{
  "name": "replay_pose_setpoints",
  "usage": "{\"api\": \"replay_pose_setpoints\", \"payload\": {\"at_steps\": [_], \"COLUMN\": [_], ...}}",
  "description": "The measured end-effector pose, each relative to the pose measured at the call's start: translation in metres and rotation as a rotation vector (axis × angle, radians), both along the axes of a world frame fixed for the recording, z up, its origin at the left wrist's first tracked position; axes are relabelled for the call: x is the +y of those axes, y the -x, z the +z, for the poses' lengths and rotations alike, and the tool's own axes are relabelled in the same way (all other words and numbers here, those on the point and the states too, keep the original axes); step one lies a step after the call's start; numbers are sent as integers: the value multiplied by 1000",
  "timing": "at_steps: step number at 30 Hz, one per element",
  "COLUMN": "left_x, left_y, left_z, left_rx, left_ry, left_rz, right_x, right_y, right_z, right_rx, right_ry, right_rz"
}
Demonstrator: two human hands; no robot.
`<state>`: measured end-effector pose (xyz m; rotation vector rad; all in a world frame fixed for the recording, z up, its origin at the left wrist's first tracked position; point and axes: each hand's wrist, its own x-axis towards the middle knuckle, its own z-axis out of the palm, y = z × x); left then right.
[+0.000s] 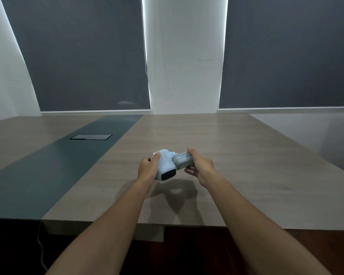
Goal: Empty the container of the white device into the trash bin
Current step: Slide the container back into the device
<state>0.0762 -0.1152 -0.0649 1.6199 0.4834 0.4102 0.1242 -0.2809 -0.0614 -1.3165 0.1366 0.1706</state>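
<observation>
Both bare forearms reach forward over the near edge of a broad wood-grain tabletop [216,139], and the hands meet above its middle. The left hand [148,169] has its grip wrapped around the rounded white plastic device [165,164], thumb lying across the top and fingers curled behind the left side; a dark oval face on the device's near end points toward 6 o'clock. The right hand [200,168] holds a grip closed on the translucent grey ribbed container [182,161], thumb on top and fingers tucked beneath. The container sits at 3 o'clock of the device, its left end just at the device's body — whether the two parts are touching or slightly apart cannot be told at this size. Both pieces are held off the surface, and their shadow falls on the wood at 6 o'clock of the hands.

A dark teal strip [54,165] runs across the tabletop from 7 o'clock toward 12 o'clock, and a flat rectangular hatch [90,136] is set into it at about 10 o'clock of the hands. Beyond the far edge, two dark grey roller blinds [83,56] hang against a pale wall — thin lines of light show along their edges.
</observation>
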Motion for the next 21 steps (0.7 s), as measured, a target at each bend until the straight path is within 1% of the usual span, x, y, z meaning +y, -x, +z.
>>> {"api": "replay_pose_setpoints", "payload": {"at_steps": [7,10,13,16,21], "left_x": [-8,-7,-8,-1,24], "left_y": [5,9,14,18,29], "left_z": [5,5,6,7,1], "left_rx": [-27,-46,-60,-50,-56], "left_ry": [-19,3,12,-10,-5], "left_rz": [-6,-26,-56,-47,-9], "right_x": [2,7,18,26,42], "right_y": [6,12,20,26,34], "right_z": [-4,-8,-12,-13,-10], "right_rx": [-21,-35,-43,-22,-9], "right_ry": [-28,-32,-5,-2,70], "right_rz": [54,95,132,120,197]}}
